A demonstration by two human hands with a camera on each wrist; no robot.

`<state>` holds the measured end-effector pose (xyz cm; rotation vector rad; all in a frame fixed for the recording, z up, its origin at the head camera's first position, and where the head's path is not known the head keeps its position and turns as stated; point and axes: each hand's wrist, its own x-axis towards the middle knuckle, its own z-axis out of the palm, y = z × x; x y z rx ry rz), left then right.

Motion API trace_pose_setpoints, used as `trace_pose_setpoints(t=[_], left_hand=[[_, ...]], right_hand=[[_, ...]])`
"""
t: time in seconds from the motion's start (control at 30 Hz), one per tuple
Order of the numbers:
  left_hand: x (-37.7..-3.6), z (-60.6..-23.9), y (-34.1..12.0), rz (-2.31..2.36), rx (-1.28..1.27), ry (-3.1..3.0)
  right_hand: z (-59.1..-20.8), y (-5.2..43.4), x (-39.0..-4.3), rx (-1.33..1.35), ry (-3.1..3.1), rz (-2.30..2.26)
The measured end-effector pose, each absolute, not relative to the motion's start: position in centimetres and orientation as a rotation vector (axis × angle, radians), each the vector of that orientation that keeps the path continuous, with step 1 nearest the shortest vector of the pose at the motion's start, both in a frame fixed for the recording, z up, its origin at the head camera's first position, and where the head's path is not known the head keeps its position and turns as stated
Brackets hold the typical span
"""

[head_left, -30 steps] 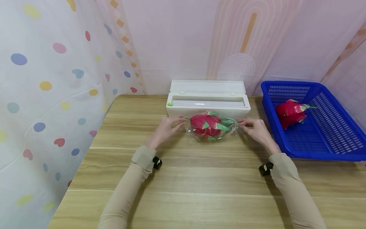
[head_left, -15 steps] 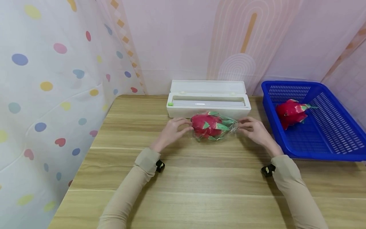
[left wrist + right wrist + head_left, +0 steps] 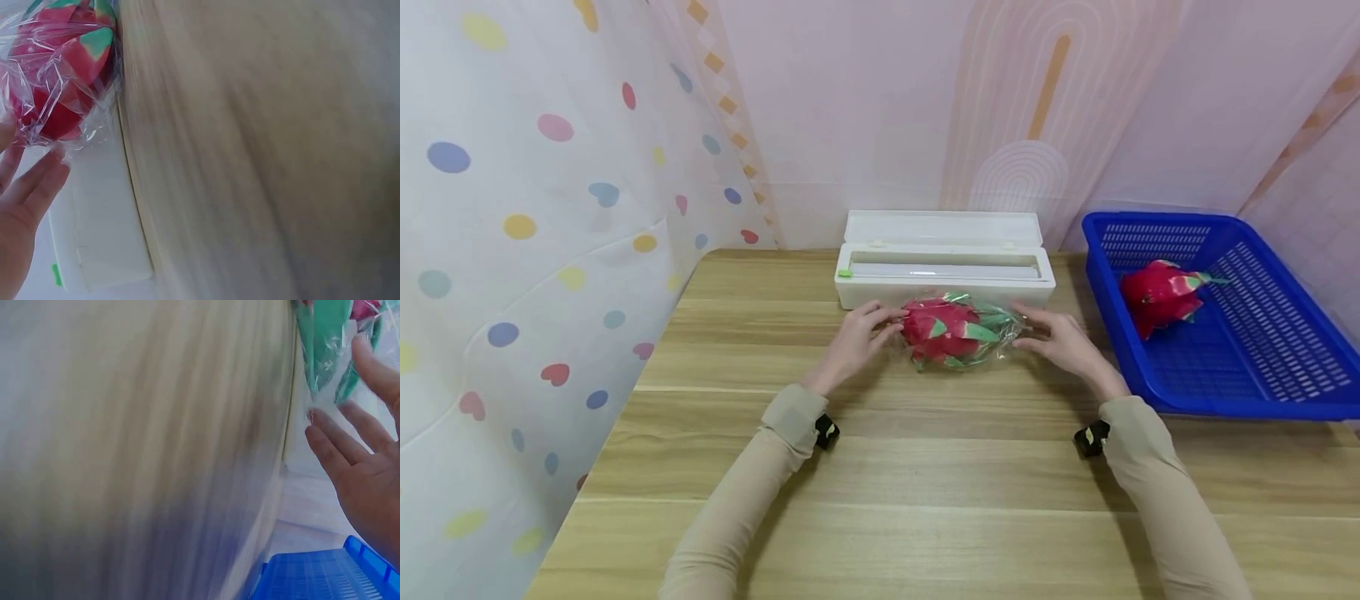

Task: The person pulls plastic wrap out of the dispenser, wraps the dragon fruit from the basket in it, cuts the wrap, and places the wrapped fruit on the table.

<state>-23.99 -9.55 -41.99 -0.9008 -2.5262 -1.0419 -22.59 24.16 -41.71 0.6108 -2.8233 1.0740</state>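
A red dragon fruit with green leaf tips (image 3: 942,330) lies on the table inside clear plastic wrap (image 3: 94,134). My left hand (image 3: 848,343) is at its left end, fingertips right at the crinkled film and the fingers loosely bent. At the leafy right end, my right hand (image 3: 1063,340) has its thumb and fingers spread apart around the loose film. The right wrist view shows those fingers (image 3: 334,447) extended, with green leaves under the film beside them. Directly behind the fruit stands a long white cling film box (image 3: 943,287), its lid raised and a roll inside.
To the right is a blue plastic basket (image 3: 1247,408) holding another dragon fruit (image 3: 1161,296), unwrapped. A small green slider (image 3: 846,273) sits on the box's left front edge. Wood table (image 3: 925,500) extends in front; patterned curtains (image 3: 880,108) hang behind and at the left.
My left hand has let go of the film's left end and moved in against the fruit. My right hand has released the twisted right end, and its thumb and fingers have spread.
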Motion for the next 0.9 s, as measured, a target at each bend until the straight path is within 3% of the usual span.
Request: trace_pose_setpoints(t=[0.6, 0.9], left_hand=[[-24.3, -41.9, -9.9, -1.411, -0.728, -2.556], [-24.5, -41.9, -10.6, -1.529, -0.698, -2.583]], right_hand=[[-41.5, 23.0, -23.1, 0.385, -2.793, 1.097], [-40.6, 23.2, -22.6, 0.339, -2.925, 1.419]])
